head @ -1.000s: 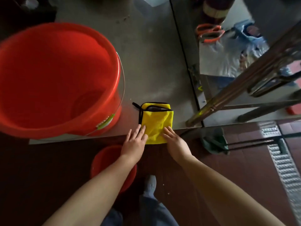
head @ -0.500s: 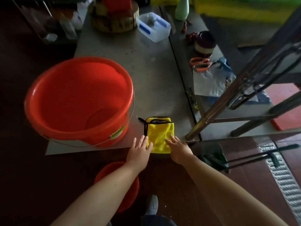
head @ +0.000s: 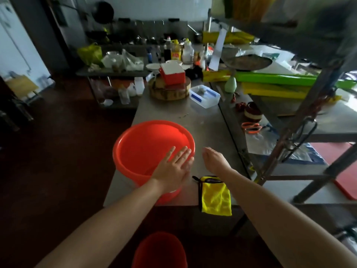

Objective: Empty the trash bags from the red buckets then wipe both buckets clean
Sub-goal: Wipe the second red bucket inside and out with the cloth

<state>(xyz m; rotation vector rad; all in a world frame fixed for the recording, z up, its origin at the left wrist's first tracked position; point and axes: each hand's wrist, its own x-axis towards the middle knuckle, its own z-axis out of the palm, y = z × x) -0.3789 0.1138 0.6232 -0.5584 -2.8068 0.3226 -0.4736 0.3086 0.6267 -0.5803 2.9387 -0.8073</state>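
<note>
A large red bucket [head: 139, 144] stands empty near the front of the steel table [head: 204, 124]. My left hand [head: 173, 167] hovers flat over its right rim, fingers straight, holding nothing. Just to the right of the rim is my right hand [head: 214, 157], open above the tabletop. A folded yellow cloth [head: 215, 196] with black trim lies at the table's front edge, partly hanging over it, below my right forearm. A second, smaller red bucket [head: 159, 250] stands on the dark floor in front of the table.
Further back on the table are a round wooden block [head: 170, 90] with a red box [head: 172, 73] on it and a clear plastic tub [head: 204, 95]. A metal rack frame [head: 301, 120] rises on the right, with orange scissors [head: 251, 127] near it. Bottles crowd the far counter.
Both hands let go of the yellow cloth and rose toward the big bucket's rim. The camera tilted up, bringing the far kitchen into view.
</note>
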